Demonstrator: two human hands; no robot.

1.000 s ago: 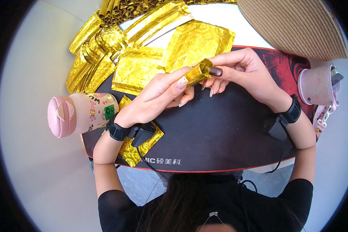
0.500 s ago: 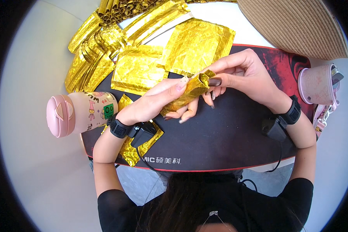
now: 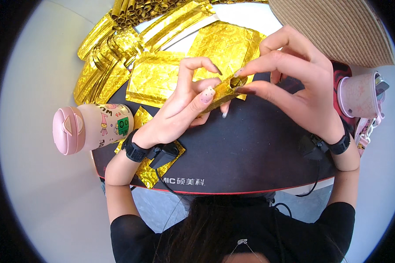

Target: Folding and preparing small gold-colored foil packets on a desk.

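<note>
A small tube of gold foil paper (image 3: 222, 95) is held above the dark mat, its hollow end tilted up to the right. My left hand (image 3: 177, 105) is closed on the tube's lower part, thumb along the near side and index finger raised and bent. At the hollow end, my right hand (image 3: 305, 81) has thumb and index fingertips on either side of the rim, its other fingers curled up. Flat gold foil sheets (image 3: 156, 74) lie just beyond my left hand, and another gold sheet (image 3: 228, 41) lies beyond the tube.
Folded gold strips (image 3: 103, 72) and a pile of rolled gold tubes (image 3: 149, 8) sit at the far left. A pink-lidded bottle (image 3: 92, 129) lies left of the mat (image 3: 250, 153). More gold paper (image 3: 151, 173) is under my left wrist. A pink cup (image 3: 357, 96) and woven brown object (image 3: 338, 30) are right.
My right hand has opened wider and moved up and right, with its fingertips still at the tube's end. The left index finger has lifted off the tube.
</note>
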